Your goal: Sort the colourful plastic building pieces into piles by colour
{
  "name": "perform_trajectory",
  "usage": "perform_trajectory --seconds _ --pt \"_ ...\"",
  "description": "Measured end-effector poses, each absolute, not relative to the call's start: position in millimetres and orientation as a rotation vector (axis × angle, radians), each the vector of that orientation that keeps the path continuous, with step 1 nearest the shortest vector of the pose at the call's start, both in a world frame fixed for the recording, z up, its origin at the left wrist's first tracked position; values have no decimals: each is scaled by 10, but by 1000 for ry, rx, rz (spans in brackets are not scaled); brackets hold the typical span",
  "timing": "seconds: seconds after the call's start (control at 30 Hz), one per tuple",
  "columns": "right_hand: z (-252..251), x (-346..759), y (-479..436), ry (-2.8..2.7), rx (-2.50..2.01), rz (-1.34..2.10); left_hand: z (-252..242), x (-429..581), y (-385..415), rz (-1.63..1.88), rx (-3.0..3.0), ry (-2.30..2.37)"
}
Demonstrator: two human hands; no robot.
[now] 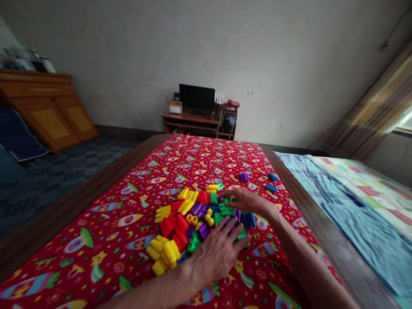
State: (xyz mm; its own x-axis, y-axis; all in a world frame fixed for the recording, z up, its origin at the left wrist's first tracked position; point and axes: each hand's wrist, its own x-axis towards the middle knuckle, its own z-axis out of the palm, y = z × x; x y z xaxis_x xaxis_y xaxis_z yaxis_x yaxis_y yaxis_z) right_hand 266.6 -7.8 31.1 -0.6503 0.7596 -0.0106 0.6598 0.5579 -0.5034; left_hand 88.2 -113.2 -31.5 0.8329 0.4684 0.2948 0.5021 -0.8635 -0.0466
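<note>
A pile of plastic building blocks lies on the red patterned cloth, with yellow blocks, red blocks, purple blocks, green blocks and blue blocks. My left hand rests palm down on the near right part of the pile, its fingers spread over green and purple blocks. Just beyond it, my right hand reaches in from the right, fingers stretched out above more green blocks. Neither hand shows a block in its grip. What lies beneath the palms is hidden.
A purple block and two blue blocks lie apart at the back right. The cloth covers a wooden surface with a dark edge. A bed stands to the right, and a monitor on a desk at the far wall.
</note>
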Motion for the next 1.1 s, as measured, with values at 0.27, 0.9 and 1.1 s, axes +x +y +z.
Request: perform_trajectory --seconds 0.27,0.9,1.1 --pt "308 2716 -43 -2668 -1199 830 -230 892 -1147 -378 -2928 -776" --pt "240 3365 274 -2251 -1619 523 -217 894 -1141 -381 -2916 -776" --pt "113 3469 269 -2230 -1873 229 -211 893 -1147 -369 -2913 -776"
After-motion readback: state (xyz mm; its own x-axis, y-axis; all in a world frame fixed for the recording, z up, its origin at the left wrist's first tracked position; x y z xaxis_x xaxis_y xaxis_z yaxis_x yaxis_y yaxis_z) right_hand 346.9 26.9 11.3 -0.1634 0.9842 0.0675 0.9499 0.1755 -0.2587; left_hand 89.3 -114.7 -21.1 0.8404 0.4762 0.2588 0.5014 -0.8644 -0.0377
